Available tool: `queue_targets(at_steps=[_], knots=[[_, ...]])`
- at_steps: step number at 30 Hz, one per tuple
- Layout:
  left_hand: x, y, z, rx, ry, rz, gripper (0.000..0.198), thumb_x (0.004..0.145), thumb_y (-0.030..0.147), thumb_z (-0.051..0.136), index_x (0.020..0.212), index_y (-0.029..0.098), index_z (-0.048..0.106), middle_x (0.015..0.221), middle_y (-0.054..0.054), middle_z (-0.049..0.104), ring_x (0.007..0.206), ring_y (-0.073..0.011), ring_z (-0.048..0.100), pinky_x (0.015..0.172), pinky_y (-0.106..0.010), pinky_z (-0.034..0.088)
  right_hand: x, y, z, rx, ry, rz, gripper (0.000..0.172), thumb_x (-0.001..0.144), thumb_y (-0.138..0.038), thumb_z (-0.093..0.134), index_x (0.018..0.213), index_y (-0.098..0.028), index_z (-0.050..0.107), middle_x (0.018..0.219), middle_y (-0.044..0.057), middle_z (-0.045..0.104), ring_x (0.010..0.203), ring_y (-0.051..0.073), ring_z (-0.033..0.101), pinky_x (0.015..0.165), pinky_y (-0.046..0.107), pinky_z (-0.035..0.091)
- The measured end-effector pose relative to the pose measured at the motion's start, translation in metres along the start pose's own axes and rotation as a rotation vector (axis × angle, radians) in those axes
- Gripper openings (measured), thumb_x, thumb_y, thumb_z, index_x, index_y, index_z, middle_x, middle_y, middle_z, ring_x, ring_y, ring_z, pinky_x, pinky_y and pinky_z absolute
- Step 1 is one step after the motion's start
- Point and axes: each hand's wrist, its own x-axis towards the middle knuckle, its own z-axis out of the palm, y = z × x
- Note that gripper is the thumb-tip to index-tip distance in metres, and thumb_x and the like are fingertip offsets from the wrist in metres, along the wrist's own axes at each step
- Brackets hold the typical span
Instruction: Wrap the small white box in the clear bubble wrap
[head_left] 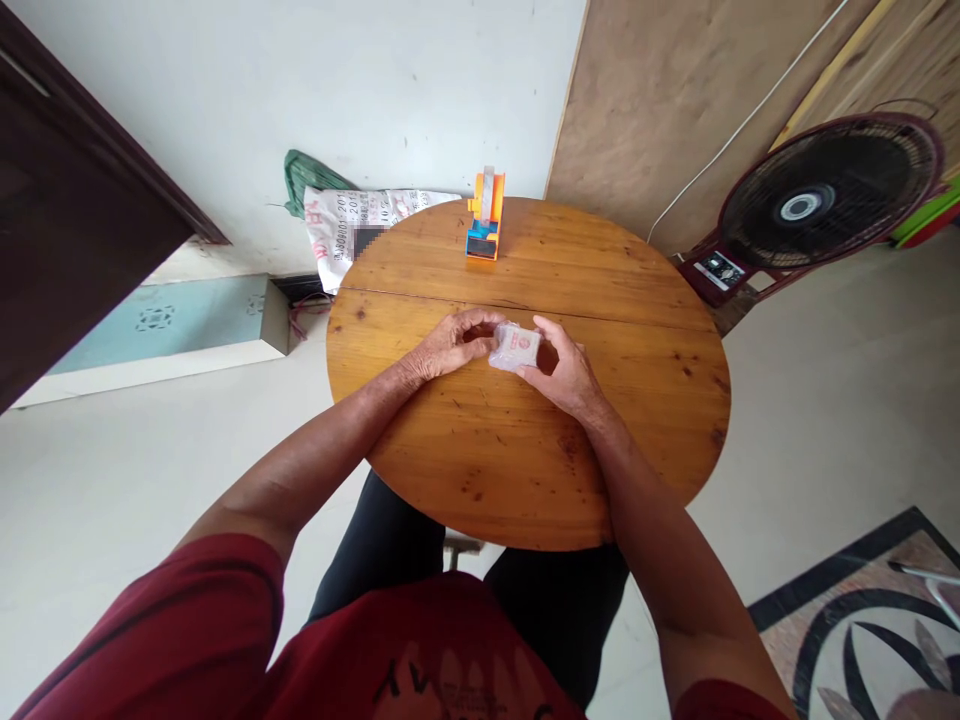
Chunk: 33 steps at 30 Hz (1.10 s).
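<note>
A small white box with red print (523, 341), wrapped in clear plastic, is held between my hands over the middle of the round wooden table (480, 450). My left hand (459, 343) pinches the loose plastic at the box's left side with thumb and fingers. At the other end, my right hand (564, 368) grips the box, thumb at the near edge and fingers at the far edge. Farther back on the tabletop stands an orange and blue tape dispenser (486, 215), with a roll of tape on it.
A printed white sack (330, 235) and a green bag (311, 180) rest against the wall behind the table's left edge. To the right stands a dark red fan (825, 195). A pale blue-topped box (172, 310) lies on the floor at left.
</note>
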Motion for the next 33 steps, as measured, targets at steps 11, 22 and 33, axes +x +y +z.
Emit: queue_targets(at_steps=[11, 22, 33], knots=[[0.004, -0.006, -0.005, 0.139, -0.067, 0.03, 0.086, 0.072, 0.058, 0.08, 0.139, 0.013, 0.052, 0.126, -0.016, 0.065, 0.113, -0.0265, 0.065, 0.102, -0.043, 0.05, -0.001, -0.009, -0.016, 0.237, 0.048, -0.014, 0.047, 0.081, -0.037, 0.067, 0.127, -0.028, 0.061, 0.135, 0.007, 0.066, 0.128, 0.029, 0.059, 0.113, 0.053, 0.042], [0.004, -0.011, 0.001, -0.044, -0.124, 0.057, 0.09, 0.072, 0.045, 0.083, 0.149, 0.022, 0.044, 0.126, -0.012, 0.063, 0.111, -0.0237, 0.063, 0.102, -0.043, 0.049, -0.002, -0.012, -0.007, 0.159, 0.044, -0.08, 0.051, 0.075, -0.028, 0.068, 0.126, -0.026, 0.061, 0.131, 0.008, 0.068, 0.122, 0.028, 0.062, 0.109, 0.051, 0.045], [0.0, 0.001, 0.001, -0.004, -0.196, 0.049, 0.082, 0.07, 0.024, 0.082, 0.145, 0.023, 0.049, 0.12, -0.007, 0.063, 0.109, -0.0206, 0.063, 0.105, -0.042, 0.047, -0.004, -0.017, -0.007, 0.187, -0.004, -0.089, 0.048, 0.075, -0.031, 0.071, 0.122, -0.028, 0.063, 0.117, 0.006, 0.074, 0.11, 0.028, 0.068, 0.1, 0.049, 0.051]])
